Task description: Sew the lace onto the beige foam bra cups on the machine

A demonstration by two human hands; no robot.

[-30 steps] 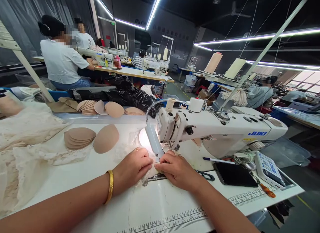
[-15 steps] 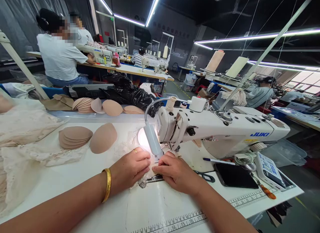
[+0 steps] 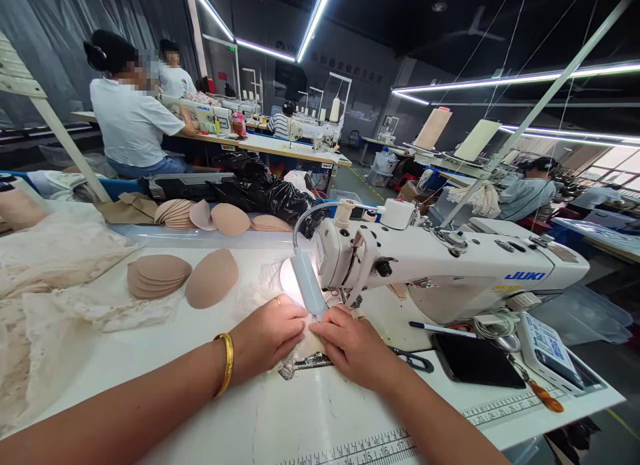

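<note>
Under the needle end of a white sewing machine (image 3: 450,262) lies sheer pale lace fabric (image 3: 269,278), lit brightly by a small gooseneck lamp (image 3: 307,282). My left hand (image 3: 273,332), with a gold bangle and a ring, has its fingers closed on the fabric just left of the needle area. My right hand (image 3: 353,348) presses and pinches the fabric from the right, close by the presser foot. The fingertips of both hands nearly meet. The lamp head and fingers partly hide the stitching spot.
Beige oval pads lie in a stack (image 3: 159,276) beside a single pad (image 3: 213,278). More lace (image 3: 45,252) covers the left side. Right of my hands are small black-handled snips (image 3: 415,362), a pen (image 3: 443,329) and a black phone (image 3: 477,360). Co-workers sit at machines behind.
My view has tilted a little, so the scene sits slightly lower and further right. Both hands stay at the fabric by the needle, with the right fingers shifted slightly.
</note>
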